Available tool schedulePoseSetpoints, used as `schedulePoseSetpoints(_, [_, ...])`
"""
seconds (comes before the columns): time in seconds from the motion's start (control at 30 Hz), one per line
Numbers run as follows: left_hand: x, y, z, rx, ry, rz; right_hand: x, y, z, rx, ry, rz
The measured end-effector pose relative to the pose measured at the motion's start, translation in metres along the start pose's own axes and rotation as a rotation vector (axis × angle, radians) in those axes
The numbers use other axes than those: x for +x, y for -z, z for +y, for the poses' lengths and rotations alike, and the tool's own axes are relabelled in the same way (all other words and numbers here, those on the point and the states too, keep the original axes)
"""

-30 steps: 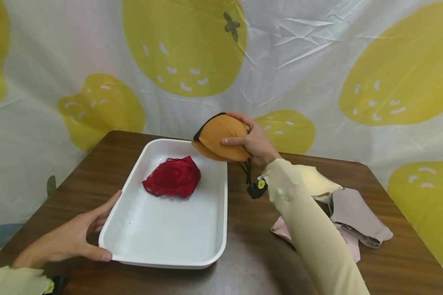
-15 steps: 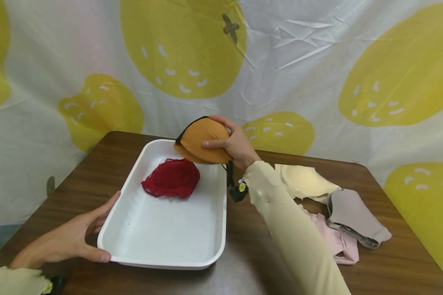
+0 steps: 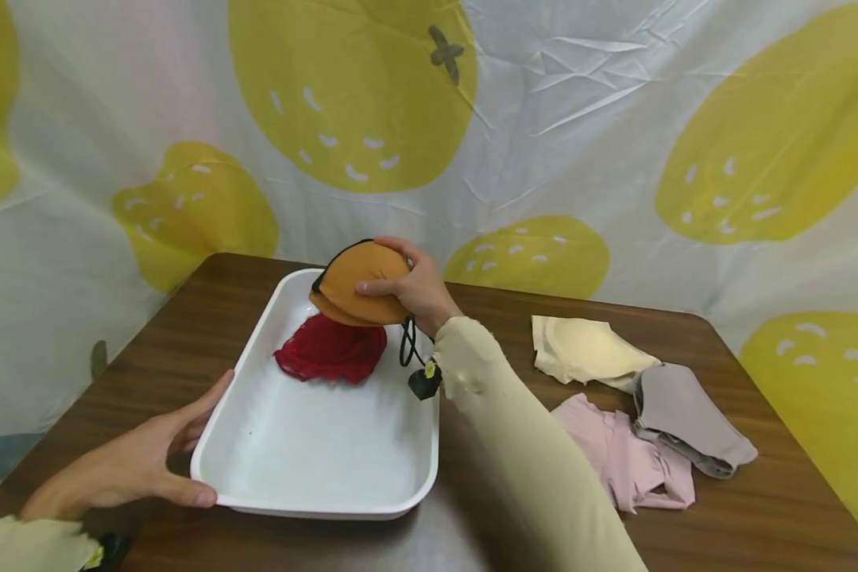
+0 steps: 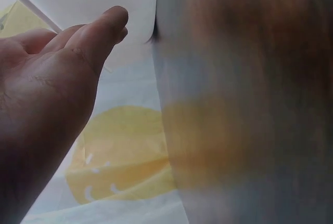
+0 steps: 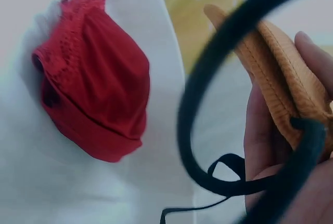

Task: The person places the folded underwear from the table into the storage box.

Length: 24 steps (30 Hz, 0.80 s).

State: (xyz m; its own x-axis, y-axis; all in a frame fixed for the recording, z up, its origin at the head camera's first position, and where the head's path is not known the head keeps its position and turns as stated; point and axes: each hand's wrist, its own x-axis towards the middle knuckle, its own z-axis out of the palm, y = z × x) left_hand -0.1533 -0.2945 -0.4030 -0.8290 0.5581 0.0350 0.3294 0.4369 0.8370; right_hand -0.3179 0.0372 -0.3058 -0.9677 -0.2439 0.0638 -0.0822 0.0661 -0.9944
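My right hand (image 3: 425,290) grips a folded orange bra (image 3: 361,282) with black trim, thumb on the near side, above the back of a white plastic basin (image 3: 329,469). Its black straps (image 5: 197,130) dangle in a loop below the hand. Beneath it a red lace bra (image 3: 325,353) lies in the basin, its top partly covered by the orange one in the head view; the right wrist view shows the red bra whole. With thumb and fingers spread, my left hand (image 3: 132,461) rests against the basin's front left corner. The left wrist view shows this hand (image 4: 62,73) beside the basin wall.
On the right of the brown table (image 3: 493,508) lie a cream bra (image 3: 589,349), a folded grey garment (image 3: 693,417) and a pink garment (image 3: 625,457), the grey overlapping the pink. A fruit-printed curtain (image 3: 543,143) hangs behind the table.
My right hand has carried the orange bra left and slightly down, from the basin's back right edge to above the red bra. The left hand and basin stay in place.
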Motion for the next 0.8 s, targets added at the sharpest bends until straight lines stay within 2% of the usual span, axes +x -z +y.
schedulePoseSetpoints(0.17, [0.001,0.001,0.001,0.003,-0.003,-0.015,0.004,-0.009,0.009,-0.046,-0.036,0.01])
schedulePoseSetpoints(0.37, [0.001,0.002,0.002,0.003,-0.014,-0.021,0.006,-0.019,0.018,-0.05,-0.091,0.008])
schedulePoseSetpoints(0.6, [0.003,0.004,0.001,0.008,0.034,-0.039,0.006,-0.027,0.027,-0.063,-0.153,-0.04])
schedulePoseSetpoints(0.8, [0.002,0.003,0.0,-0.018,0.021,-0.04,0.006,-0.034,0.031,-0.098,-0.185,-0.093])
